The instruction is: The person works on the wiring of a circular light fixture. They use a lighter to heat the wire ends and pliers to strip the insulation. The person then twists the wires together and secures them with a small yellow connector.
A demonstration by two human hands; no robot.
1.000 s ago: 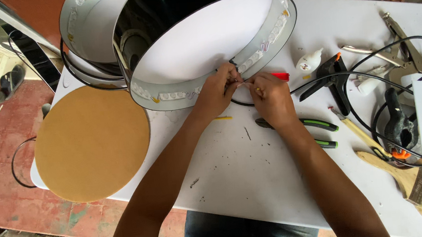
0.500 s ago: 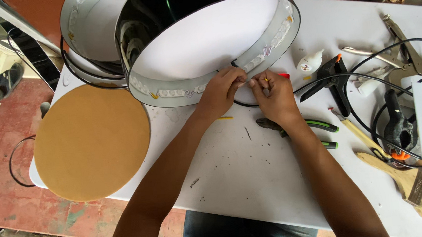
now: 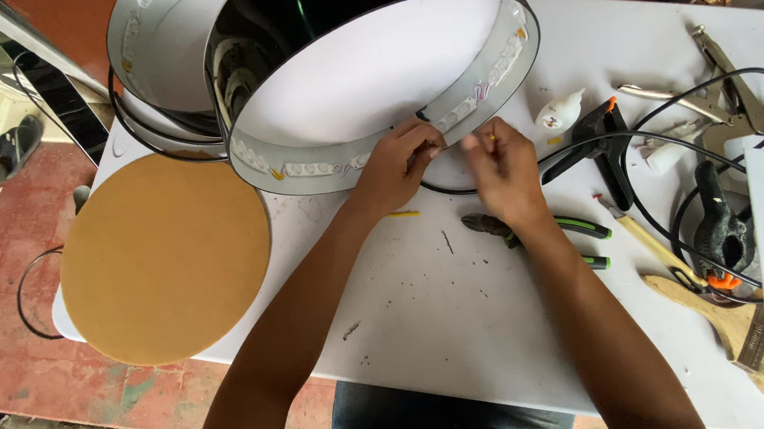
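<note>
A large round black drum frame with a white inside lies tilted on the white table. A strip of small white light modules runs along its inner rim. My left hand pinches the rim's near edge, where a thin wire comes off. My right hand is just to the right of it, fingers closed on the thin wire's end, with a small orange tip showing. A black cable curves beneath both hands.
A tan round disc lies at the table's left. Green-handled pliers, a black glue gun, a glue bottle, a clamp, a paintbrush and looping black cable crowd the right side. A second ring lies behind.
The drum frame has shifted slightly to the right. Both hands stayed at its near rim, the right hand moving a little up towards the left hand.
</note>
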